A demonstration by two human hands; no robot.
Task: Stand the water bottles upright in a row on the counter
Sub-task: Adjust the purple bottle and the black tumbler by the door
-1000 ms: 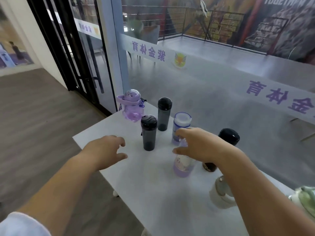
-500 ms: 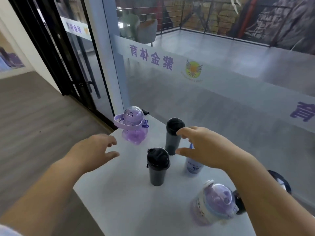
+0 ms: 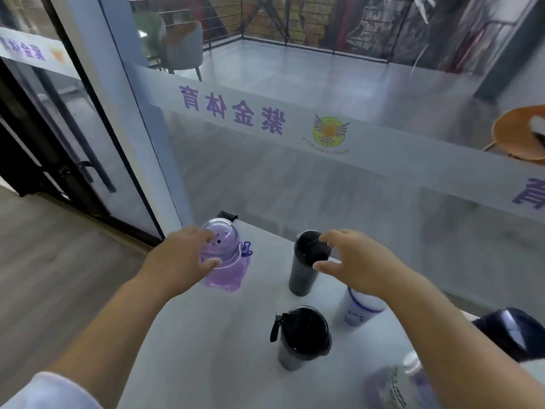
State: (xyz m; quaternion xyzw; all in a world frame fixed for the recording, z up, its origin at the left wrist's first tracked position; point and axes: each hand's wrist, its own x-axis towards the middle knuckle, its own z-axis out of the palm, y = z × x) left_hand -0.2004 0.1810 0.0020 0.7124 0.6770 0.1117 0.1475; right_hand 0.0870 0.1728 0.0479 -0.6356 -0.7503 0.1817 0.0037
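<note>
At centre frame the left hand is spread around the domed purple bottle — fingers on the dome, thumb at its collar, though a firm clasp cannot be confirmed. Right of centre, the right hand is held half open at the lid of the tall dark bottle, thumb and forefinger apart. Both bottles stand upright on the white counter — as does a black-lidded tumbler at lower centre.
</note>
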